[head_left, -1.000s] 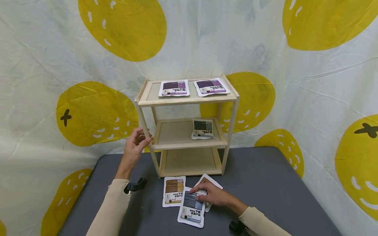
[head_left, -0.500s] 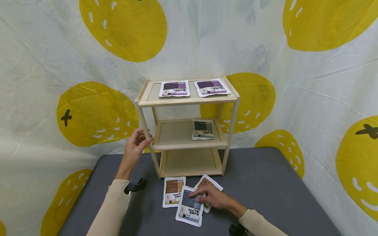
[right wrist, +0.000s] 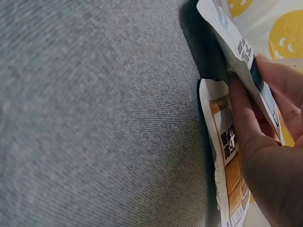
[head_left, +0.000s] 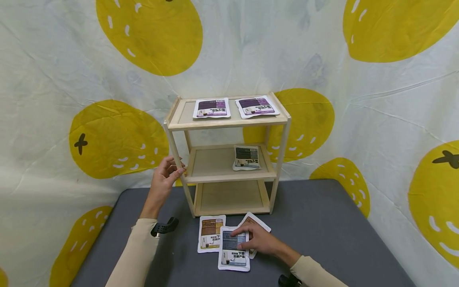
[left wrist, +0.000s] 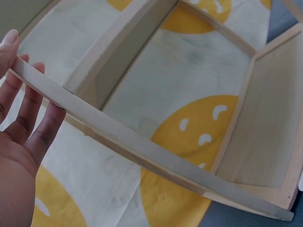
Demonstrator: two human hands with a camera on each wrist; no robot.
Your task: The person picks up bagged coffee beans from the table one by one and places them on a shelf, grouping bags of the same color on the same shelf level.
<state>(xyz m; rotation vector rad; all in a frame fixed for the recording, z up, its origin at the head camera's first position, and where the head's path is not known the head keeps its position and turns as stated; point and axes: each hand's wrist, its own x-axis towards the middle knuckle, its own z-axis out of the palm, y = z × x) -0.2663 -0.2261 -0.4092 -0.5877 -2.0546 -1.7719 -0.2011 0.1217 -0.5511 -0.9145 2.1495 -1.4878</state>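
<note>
Pinching a blue pouch (head_left: 232, 256) with the right hand (head_left: 256, 237)

Holding it tilted above the worktop (head_left: 315, 223), near two brown pouches (head_left: 210, 235) and before the wooden shelf (head_left: 211, 161); gripping the left post (left wrist: 137, 137) with the left hand (head_left: 165, 175). Seemingly at the picking-up step; calls next for a firm pinch. Looks flat, white-edged, blue-printed, darkly lettered.

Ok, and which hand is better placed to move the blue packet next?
The right hand, most likely: it pinches the blue packet between thumb and fingers. The left hand is farther away, holding the left post of the shelf.
</note>
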